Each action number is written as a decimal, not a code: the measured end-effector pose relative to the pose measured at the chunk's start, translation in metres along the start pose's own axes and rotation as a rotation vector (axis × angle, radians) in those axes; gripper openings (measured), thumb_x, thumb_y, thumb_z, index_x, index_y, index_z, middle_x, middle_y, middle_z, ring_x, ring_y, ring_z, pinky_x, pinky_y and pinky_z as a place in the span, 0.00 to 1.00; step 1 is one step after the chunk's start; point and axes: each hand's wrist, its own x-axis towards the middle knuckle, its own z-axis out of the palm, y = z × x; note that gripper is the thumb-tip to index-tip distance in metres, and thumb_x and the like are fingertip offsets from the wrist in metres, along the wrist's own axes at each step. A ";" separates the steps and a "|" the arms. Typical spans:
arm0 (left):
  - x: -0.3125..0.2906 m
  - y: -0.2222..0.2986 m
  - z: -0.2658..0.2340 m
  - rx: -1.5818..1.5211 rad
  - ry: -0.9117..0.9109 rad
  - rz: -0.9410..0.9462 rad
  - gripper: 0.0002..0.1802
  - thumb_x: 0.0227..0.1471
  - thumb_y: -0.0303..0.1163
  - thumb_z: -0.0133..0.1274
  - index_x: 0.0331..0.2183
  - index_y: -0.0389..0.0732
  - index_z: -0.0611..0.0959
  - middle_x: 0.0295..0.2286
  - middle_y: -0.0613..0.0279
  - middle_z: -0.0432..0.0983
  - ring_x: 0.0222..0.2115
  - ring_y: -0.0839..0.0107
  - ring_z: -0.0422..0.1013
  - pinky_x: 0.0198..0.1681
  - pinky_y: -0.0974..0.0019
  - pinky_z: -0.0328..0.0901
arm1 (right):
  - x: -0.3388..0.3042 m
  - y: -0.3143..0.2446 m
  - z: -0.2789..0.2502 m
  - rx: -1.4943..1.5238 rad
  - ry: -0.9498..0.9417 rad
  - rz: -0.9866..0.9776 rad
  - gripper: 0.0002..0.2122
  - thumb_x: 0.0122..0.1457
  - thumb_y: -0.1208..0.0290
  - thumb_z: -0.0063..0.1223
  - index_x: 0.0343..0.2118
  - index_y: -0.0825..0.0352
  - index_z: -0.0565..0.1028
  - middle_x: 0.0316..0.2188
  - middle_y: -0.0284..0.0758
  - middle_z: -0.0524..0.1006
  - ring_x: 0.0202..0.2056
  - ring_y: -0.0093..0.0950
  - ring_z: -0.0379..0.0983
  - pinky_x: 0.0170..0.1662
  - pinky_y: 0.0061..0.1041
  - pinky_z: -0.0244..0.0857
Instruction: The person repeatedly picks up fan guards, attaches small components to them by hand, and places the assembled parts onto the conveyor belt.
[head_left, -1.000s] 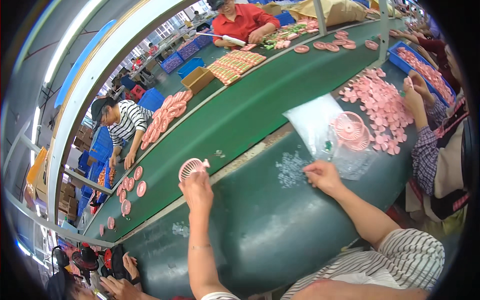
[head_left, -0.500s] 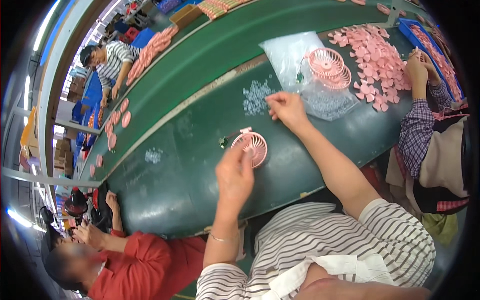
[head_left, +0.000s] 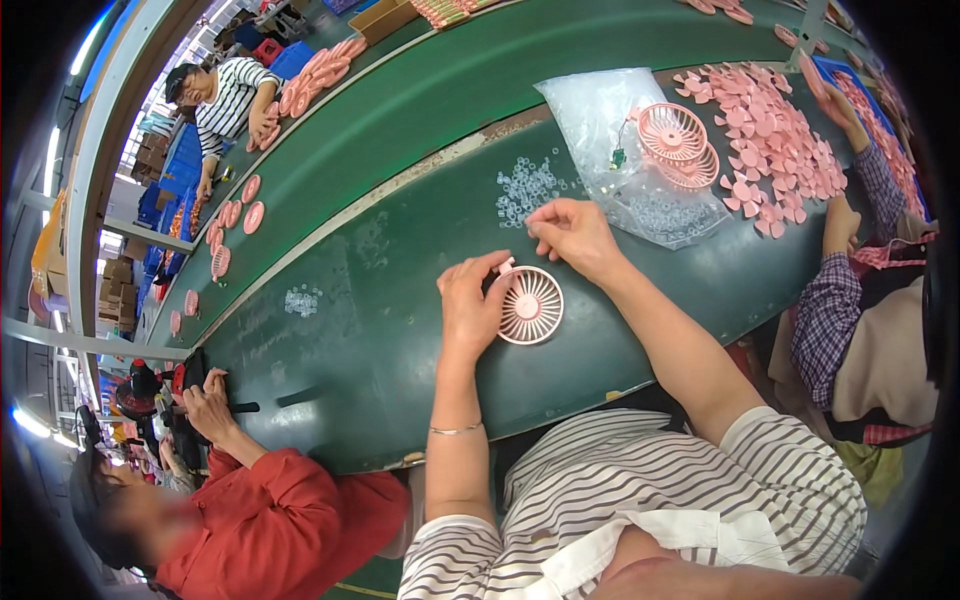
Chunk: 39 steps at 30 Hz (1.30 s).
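My left hand is closed on a round pink fan grille that lies on the green work surface. Its thumb rests at the rim, and the fingertips are by the small tab at the top. My right hand is just up and right of the grille, thumb and forefinger pinched; whatever is between them is too small to make out. Close beyond that hand spreads a pile of small clear rings.
Right of the pile, a clear plastic bag lies under two more pink grilles. Pink fan blades heap beside it, near a co-worker's hands. A smaller ring pile lies left. A green conveyor belt runs behind. A person in red sits left.
My left hand has settled on the grille's left edge and top tab, hiding the green circuit board seen before. My right hand has moved from the ring pile toward the grille.
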 end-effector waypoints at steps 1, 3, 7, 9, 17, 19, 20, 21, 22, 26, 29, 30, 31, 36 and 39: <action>-0.001 0.006 -0.001 -0.026 0.027 -0.031 0.12 0.44 0.31 0.54 0.34 0.40 0.80 0.27 0.60 0.74 0.31 0.64 0.69 0.47 0.62 0.53 | -0.001 0.000 0.002 0.012 -0.021 0.010 0.06 0.48 0.76 0.53 0.28 0.72 0.75 0.20 0.34 0.75 0.19 0.20 0.72 0.21 0.18 0.65; 0.000 0.011 -0.001 -0.071 0.041 -0.080 0.12 0.43 0.29 0.56 0.35 0.39 0.79 0.26 0.60 0.74 0.27 0.67 0.70 0.43 0.64 0.59 | -0.002 0.003 0.008 0.002 -0.003 -0.024 0.06 0.48 0.76 0.53 0.28 0.72 0.75 0.21 0.34 0.76 0.21 0.21 0.73 0.26 0.19 0.67; 0.007 0.006 0.004 -0.271 0.158 -0.191 0.13 0.40 0.23 0.58 0.33 0.37 0.78 0.24 0.62 0.73 0.24 0.75 0.70 0.28 0.71 0.66 | -0.007 0.012 0.023 0.039 0.002 -0.093 0.05 0.51 0.78 0.49 0.31 0.73 0.71 0.23 0.36 0.76 0.26 0.22 0.74 0.29 0.21 0.68; 0.007 0.005 0.010 -0.359 0.213 -0.272 0.11 0.40 0.22 0.58 0.31 0.37 0.77 0.23 0.62 0.74 0.22 0.78 0.69 0.28 0.73 0.65 | -0.007 0.014 0.028 -0.028 0.025 -0.230 0.04 0.54 0.79 0.46 0.33 0.72 0.69 0.24 0.37 0.76 0.27 0.23 0.74 0.30 0.22 0.68; 0.004 0.001 0.010 -0.731 0.153 -0.199 0.14 0.41 0.19 0.57 0.34 0.34 0.74 0.29 0.60 0.76 0.30 0.79 0.70 0.35 0.76 0.65 | -0.008 0.006 0.025 0.046 -0.001 -0.207 0.04 0.57 0.77 0.43 0.33 0.72 0.67 0.23 0.35 0.73 0.25 0.18 0.71 0.28 0.17 0.66; 0.002 0.004 0.009 -0.715 0.172 -0.199 0.13 0.41 0.20 0.58 0.33 0.34 0.75 0.28 0.60 0.75 0.29 0.79 0.70 0.34 0.76 0.65 | -0.009 0.003 0.025 0.052 0.001 -0.187 0.05 0.57 0.78 0.43 0.34 0.72 0.66 0.23 0.35 0.73 0.25 0.18 0.71 0.28 0.17 0.66; 0.000 0.004 0.009 -0.678 0.179 -0.202 0.13 0.41 0.20 0.58 0.33 0.34 0.75 0.28 0.62 0.75 0.28 0.80 0.69 0.34 0.76 0.65 | -0.011 0.003 0.024 0.054 -0.012 -0.164 0.05 0.57 0.78 0.43 0.35 0.72 0.66 0.24 0.35 0.73 0.25 0.18 0.70 0.28 0.16 0.66; -0.001 0.005 0.010 -0.643 0.185 -0.206 0.12 0.41 0.21 0.58 0.33 0.34 0.76 0.27 0.63 0.75 0.28 0.81 0.69 0.33 0.76 0.64 | -0.012 0.002 0.024 0.055 -0.023 -0.141 0.05 0.58 0.78 0.43 0.36 0.72 0.66 0.24 0.34 0.72 0.26 0.18 0.70 0.29 0.16 0.65; -0.001 0.005 0.009 -0.646 0.184 -0.203 0.12 0.41 0.21 0.58 0.33 0.34 0.76 0.27 0.63 0.75 0.28 0.81 0.69 0.33 0.76 0.64 | -0.012 0.003 0.023 0.053 -0.021 -0.143 0.05 0.58 0.78 0.43 0.36 0.72 0.66 0.24 0.34 0.72 0.26 0.18 0.70 0.29 0.16 0.65; -0.001 0.007 0.007 -0.506 0.202 -0.174 0.16 0.38 0.25 0.60 0.35 0.42 0.80 0.27 0.64 0.76 0.27 0.75 0.71 0.38 0.70 0.63 | -0.005 0.005 0.020 0.079 0.043 -0.156 0.05 0.56 0.78 0.45 0.34 0.72 0.68 0.24 0.35 0.74 0.25 0.18 0.71 0.27 0.17 0.66; -0.002 0.006 0.009 -0.359 0.236 -0.103 0.16 0.39 0.25 0.59 0.36 0.41 0.80 0.27 0.64 0.77 0.28 0.75 0.71 0.39 0.71 0.63 | -0.005 0.003 0.018 0.110 0.004 -0.052 0.04 0.53 0.79 0.50 0.30 0.73 0.72 0.24 0.34 0.75 0.24 0.18 0.71 0.27 0.17 0.67; -0.002 0.007 0.008 -0.392 0.225 -0.119 0.16 0.39 0.25 0.59 0.36 0.41 0.80 0.27 0.63 0.77 0.28 0.75 0.71 0.38 0.72 0.63 | -0.006 0.002 0.019 0.118 0.006 -0.037 0.04 0.51 0.79 0.52 0.30 0.73 0.74 0.24 0.33 0.75 0.24 0.18 0.71 0.27 0.17 0.67; -0.003 0.008 0.007 -0.426 0.213 -0.135 0.15 0.39 0.25 0.59 0.36 0.41 0.80 0.27 0.63 0.77 0.27 0.76 0.71 0.38 0.72 0.63 | -0.006 0.000 0.017 0.116 0.004 -0.034 0.04 0.51 0.79 0.52 0.30 0.73 0.74 0.24 0.33 0.75 0.24 0.18 0.71 0.27 0.17 0.67; -0.002 0.012 0.005 -0.521 0.211 -0.191 0.14 0.40 0.24 0.59 0.34 0.38 0.78 0.27 0.61 0.77 0.27 0.75 0.72 0.35 0.73 0.65 | -0.007 -0.013 0.012 0.297 -0.139 0.167 0.06 0.50 0.79 0.53 0.32 0.74 0.75 0.24 0.34 0.75 0.25 0.18 0.71 0.28 0.16 0.67; -0.002 0.012 0.005 -0.540 0.217 -0.192 0.14 0.40 0.24 0.59 0.34 0.36 0.76 0.27 0.59 0.77 0.26 0.74 0.73 0.33 0.73 0.66 | -0.008 -0.017 0.012 0.301 -0.154 0.228 0.06 0.51 0.79 0.53 0.32 0.74 0.75 0.25 0.35 0.75 0.26 0.19 0.72 0.29 0.16 0.68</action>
